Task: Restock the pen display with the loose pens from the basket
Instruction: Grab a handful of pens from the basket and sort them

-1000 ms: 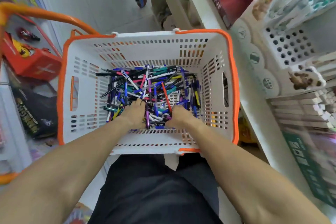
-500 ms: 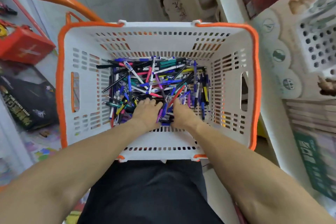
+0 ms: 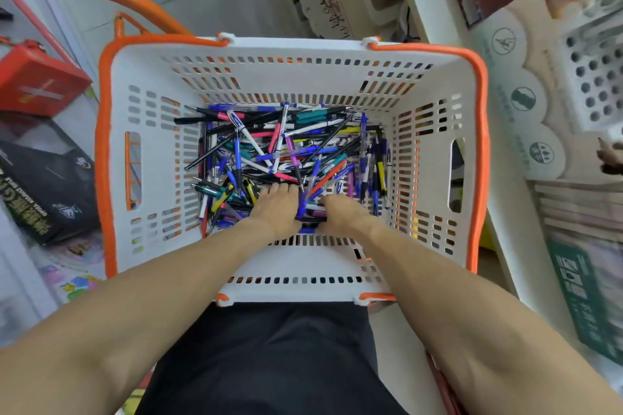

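Head view, steeply down, close over basket.

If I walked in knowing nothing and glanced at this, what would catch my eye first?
Probably the tangle of loose pens in many colours, heaped on the floor of a white basket with an orange rim, in the middle of the view. Both bare arms reach down into it, the left hand and right hand side by side in the near edge of the pile. At the right edge stands a white pen display full of round holes.

— Where are the hands?
— Both forearms reach down into the basket; left hand and right hand lie side by side, knuckles up, fingers buried near its near wall.
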A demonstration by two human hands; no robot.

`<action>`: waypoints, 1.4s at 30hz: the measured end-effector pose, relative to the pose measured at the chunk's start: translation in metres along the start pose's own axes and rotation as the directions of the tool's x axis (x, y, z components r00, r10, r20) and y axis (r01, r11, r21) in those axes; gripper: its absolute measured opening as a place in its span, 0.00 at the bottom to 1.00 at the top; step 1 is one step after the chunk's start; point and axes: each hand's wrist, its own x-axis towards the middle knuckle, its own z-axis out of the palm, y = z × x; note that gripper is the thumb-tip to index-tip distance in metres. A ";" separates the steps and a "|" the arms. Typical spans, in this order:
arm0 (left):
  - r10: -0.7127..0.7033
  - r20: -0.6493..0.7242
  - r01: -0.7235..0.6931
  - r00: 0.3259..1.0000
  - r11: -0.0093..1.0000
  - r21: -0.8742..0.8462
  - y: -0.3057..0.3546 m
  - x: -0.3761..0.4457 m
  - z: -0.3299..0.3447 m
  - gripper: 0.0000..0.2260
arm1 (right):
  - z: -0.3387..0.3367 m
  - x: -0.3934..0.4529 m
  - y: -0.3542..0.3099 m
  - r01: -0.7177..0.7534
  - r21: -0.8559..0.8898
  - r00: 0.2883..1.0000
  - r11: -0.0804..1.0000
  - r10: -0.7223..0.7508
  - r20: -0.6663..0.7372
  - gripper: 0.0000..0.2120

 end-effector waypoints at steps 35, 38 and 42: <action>-0.006 -0.207 0.041 0.978 0.986 0.163 0.000 0.026 -0.017 0.26 | -0.036 -0.002 -0.031 0.061 -0.183 0.923 0.981 -0.125 -0.365 0.17; 0.010 -0.092 -0.003 0.996 0.997 0.074 -0.008 0.023 -0.034 0.20 | -0.052 -0.015 -0.029 -0.013 -0.198 0.922 0.980 -0.065 -0.381 0.21; -0.051 0.000 0.048 0.999 0.945 -0.323 -0.015 0.003 -0.074 0.24 | -0.075 -0.045 -0.012 0.034 0.202 0.828 0.979 0.085 -0.555 0.35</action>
